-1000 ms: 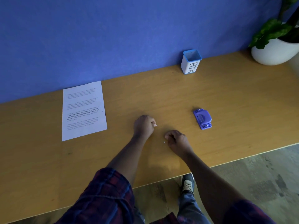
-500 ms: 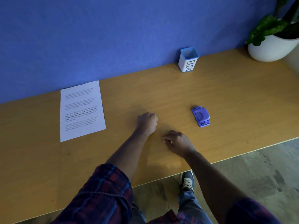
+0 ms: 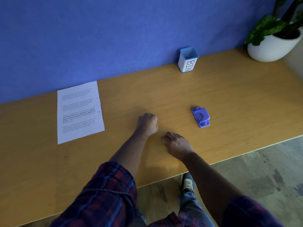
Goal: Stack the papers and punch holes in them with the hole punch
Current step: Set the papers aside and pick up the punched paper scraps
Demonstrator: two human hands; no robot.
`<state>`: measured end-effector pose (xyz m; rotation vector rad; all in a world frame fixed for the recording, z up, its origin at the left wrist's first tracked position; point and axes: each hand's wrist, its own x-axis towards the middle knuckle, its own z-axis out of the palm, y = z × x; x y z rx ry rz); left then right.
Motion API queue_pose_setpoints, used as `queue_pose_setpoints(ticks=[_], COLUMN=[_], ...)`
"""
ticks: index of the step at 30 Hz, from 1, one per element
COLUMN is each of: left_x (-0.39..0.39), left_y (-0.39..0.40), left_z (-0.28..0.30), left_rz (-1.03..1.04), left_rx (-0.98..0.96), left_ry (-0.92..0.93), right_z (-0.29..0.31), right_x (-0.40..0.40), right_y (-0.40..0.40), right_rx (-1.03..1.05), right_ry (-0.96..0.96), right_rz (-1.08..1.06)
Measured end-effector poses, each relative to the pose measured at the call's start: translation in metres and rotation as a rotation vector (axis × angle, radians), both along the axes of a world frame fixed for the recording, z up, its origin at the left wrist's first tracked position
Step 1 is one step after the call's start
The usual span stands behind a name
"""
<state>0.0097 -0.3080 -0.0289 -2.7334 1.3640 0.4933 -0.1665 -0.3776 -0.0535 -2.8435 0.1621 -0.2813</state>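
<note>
With our left hand fisted and right hand curled, both holding nothing visible, we judge the papers by the desk's back edge thin and floppy, best slid then pinched at an edge, and the hole punch mid-desk small and rigid.

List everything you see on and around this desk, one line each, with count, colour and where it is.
Printed paper sheet: one visible, white with two punched holes on its right edge, left on the desk.
Plastic hole punch: one, purple, right of centre.
Square cup lettered BIN: one, white with blue rim, at the wall.
Round plant pot: one, white, green leaves, far right corner.
Wooden desk: one, tan.
Felt wall: blue, behind the desk.
Shoe: one, dark with pale laces, on the floor.
Left hand: fisted, on the desk, centre.
Right hand: curled, fingertips down, beside it.
</note>
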Motion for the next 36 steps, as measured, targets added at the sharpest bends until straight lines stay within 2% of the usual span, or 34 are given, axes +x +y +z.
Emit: queue_pose_setpoints(ticks=[4, 9, 27, 33, 36], left_x=[0.002, 0.001, -0.006, -0.006, -0.006], left_y=[0.004, 0.006, 0.014, 0.018, 0.018], left_z=[-0.003, -0.002, -0.004, -0.005, -0.003], left_rz=[0.028, 0.059, 0.073, 0.079, 0.084], left_rx=[-0.048, -0.069, -0.110, -0.138, -0.137], left_ry=[0.023, 0.046, 0.029, 0.020, 0.044], right_z=[-0.004, -0.008, -0.005, 0.000, 0.005], right_x=[-0.003, -0.002, 0.001, 0.003, 0.006], right_y=[0.006, 0.008, 0.023, 0.025, 0.024], right_rx=[0.007, -0.124, -0.258, -0.208, -0.025], right_ry=[-0.030, -0.016, 0.275, 0.380, 0.408], right_rz=[-0.072, -0.015, -0.105, -0.093, -0.173])
